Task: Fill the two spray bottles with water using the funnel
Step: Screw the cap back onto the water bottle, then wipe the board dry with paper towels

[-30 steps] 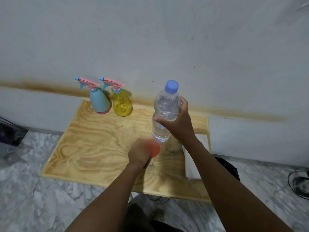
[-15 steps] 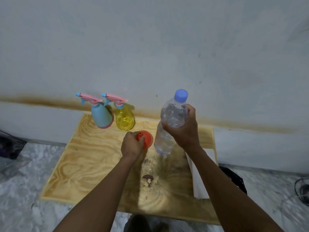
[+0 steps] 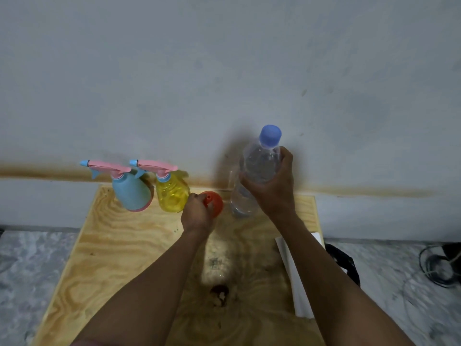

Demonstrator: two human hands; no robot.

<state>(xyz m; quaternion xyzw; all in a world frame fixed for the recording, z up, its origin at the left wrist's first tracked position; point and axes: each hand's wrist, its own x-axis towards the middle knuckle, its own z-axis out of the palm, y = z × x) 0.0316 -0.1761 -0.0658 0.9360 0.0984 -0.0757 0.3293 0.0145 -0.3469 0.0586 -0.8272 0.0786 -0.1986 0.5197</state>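
The funnel (image 3: 216, 201) is held by the left grip (image 3: 197, 217), the water bottle (image 3: 258, 168) by the right grip (image 3: 274, 193); the upright yellow spray bottle (image 3: 171, 196) is found at the funnel's ten o'clock.

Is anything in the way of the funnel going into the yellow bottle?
Yes. The pink sprayer top sits on the yellow bottle, covering its mouth, so the funnel in the left hand cannot go in yet. Nothing else stands between them.
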